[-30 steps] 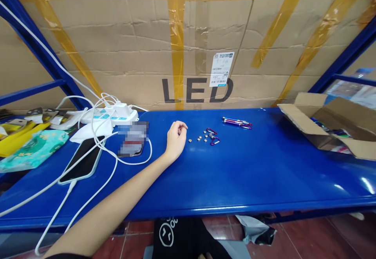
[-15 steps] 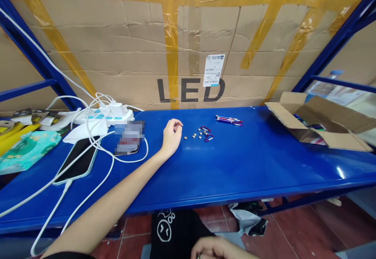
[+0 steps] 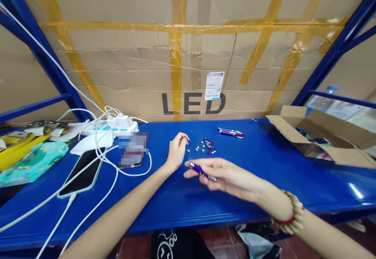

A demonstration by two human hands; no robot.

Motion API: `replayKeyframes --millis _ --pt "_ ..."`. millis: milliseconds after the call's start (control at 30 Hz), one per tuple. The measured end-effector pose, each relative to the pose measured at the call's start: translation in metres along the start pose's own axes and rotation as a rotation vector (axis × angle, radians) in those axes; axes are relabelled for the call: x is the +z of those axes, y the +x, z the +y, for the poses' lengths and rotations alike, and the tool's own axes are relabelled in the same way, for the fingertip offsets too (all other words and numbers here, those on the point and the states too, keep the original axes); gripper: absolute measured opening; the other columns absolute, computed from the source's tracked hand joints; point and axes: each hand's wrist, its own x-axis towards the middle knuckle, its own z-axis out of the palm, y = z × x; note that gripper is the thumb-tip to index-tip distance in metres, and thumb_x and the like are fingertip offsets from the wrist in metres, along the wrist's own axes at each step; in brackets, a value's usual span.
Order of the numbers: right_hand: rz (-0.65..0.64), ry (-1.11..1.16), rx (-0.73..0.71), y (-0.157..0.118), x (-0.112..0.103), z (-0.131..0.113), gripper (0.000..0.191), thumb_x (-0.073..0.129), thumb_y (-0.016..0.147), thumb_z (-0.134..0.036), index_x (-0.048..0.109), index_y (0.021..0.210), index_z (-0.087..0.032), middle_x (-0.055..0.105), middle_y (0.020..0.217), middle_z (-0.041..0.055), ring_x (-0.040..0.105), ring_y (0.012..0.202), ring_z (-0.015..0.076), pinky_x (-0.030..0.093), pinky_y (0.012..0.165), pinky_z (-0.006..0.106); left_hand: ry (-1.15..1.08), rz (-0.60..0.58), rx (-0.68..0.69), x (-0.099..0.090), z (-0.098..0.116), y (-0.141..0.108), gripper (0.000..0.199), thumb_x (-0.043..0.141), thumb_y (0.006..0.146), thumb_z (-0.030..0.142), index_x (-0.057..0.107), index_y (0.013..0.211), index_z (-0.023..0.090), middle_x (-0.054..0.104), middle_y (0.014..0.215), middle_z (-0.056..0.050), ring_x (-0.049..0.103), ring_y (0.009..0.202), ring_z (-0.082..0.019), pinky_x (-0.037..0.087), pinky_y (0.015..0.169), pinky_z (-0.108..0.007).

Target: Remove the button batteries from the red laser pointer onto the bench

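Observation:
My right hand [image 3: 225,174] is above the front of the blue table [image 3: 264,188], holding a small purple metal flashlight [image 3: 202,171] between thumb and fingers, its silver end to the left. My left hand [image 3: 177,149] rests on the table with its fingers curled in; whatever they may hold is hidden. Just right of it lie several button cells [image 3: 197,148]. Beside the cells are a red carabiner clip [image 3: 208,141] and a purple carabiner clip [image 3: 212,151]. Farther back, slim metal flashlights [image 3: 231,133] in purple and blue lie side by side.
An open cardboard box [image 3: 317,133] with small items stands at the right. On the left are a charging phone [image 3: 82,171], a blurred-out item [image 3: 133,149], a power strip [image 3: 129,127], loose white cables and a green packet [image 3: 35,161]. A large carton [image 3: 132,67] backs the table.
My right hand has risen from over my lap to above the table, bringing the purple flashlight into view. My left hand stays in its place beside the button cells. The view has tilted up slightly.

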Motion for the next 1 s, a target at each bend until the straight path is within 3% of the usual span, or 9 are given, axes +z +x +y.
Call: replayKeyframes --millis 133,233,400,533,667,800,1000 --pt "0.112 -0.152 -0.080 0.047 -0.034 -0.015 0.030 0.064 0.080 -0.039 0.068 0.094 -0.012 0.058 0.069 0.0022 0.036 0.050 0.0032 0.027 0.041 0.013 -0.083 -0.036 -0.016 0.000 0.002 -0.001 0.041 0.037 0.095 0.043 0.052 0.071 0.013 0.049 0.060 0.002 0.048 0.053 -0.009 0.041 0.056 -0.024" --pt "0.181 -0.273 -0.126 0.073 -0.057 -0.019 0.037 0.058 0.083 -0.046 0.064 0.081 -0.009 0.052 0.060 -0.0017 0.027 0.042 0.0018 0.021 0.038 0.016 -0.122 -0.066 -0.034 0.002 0.002 -0.002 0.048 0.030 0.095 0.050 0.050 0.070 0.014 0.049 0.055 0.003 0.046 0.049 -0.010 0.040 0.053 -0.025" --pt "0.253 -0.465 -0.193 0.081 -0.080 -0.016 0.041 0.063 0.077 -0.046 0.065 0.100 -0.011 0.053 0.062 -0.0032 0.037 0.043 0.0026 0.027 0.040 0.016 -0.122 -0.142 -0.053 0.006 0.001 -0.005 0.043 0.030 0.094 0.049 0.048 0.074 0.016 0.049 0.053 0.003 0.047 0.050 -0.011 0.039 0.056 -0.025" --pt "0.318 -0.578 -0.237 0.065 -0.084 -0.008 0.044 0.066 0.074 -0.043 0.065 0.103 -0.011 0.061 0.067 0.0016 0.050 0.051 0.0076 0.039 0.045 0.019 -0.065 -0.156 -0.063 0.005 0.000 -0.006 0.027 0.041 0.091 0.042 0.044 0.079 0.018 0.052 0.061 0.003 0.050 0.058 -0.011 0.038 0.059 -0.024" --pt "0.394 -0.636 -0.303 0.050 -0.077 0.000 0.036 0.068 0.073 -0.039 0.067 0.095 -0.011 0.063 0.066 0.0029 0.051 0.052 0.0083 0.042 0.047 0.020 -0.013 -0.257 -0.030 0.003 0.002 -0.005 0.016 0.053 0.084 0.033 0.050 0.092 0.019 0.058 0.084 0.000 0.051 0.068 -0.012 0.037 0.059 -0.022" --pt "0.403 -0.634 -0.349 0.045 -0.066 0.002 0.036 0.063 0.078 -0.041 0.066 0.101 -0.013 0.062 0.066 0.0022 0.050 0.049 0.0077 0.041 0.042 0.018 0.012 -0.393 0.016 0.003 0.006 -0.006 0.012 0.051 0.084 0.026 0.057 0.078 0.018 0.058 0.073 0.000 0.052 0.069 -0.014 0.039 0.064 -0.024" --pt "0.474 -0.624 -0.430 0.043 -0.062 0.003 0.034 0.063 0.078 -0.038 0.065 0.101 -0.013 0.061 0.075 0.0034 0.052 0.054 0.0076 0.043 0.043 0.016 0.012 -0.382 0.020 0.002 0.002 -0.003 0.014 0.044 0.088 0.023 0.057 0.087 0.017 0.060 0.077 0.000 0.055 0.072 -0.013 0.040 0.067 -0.023"
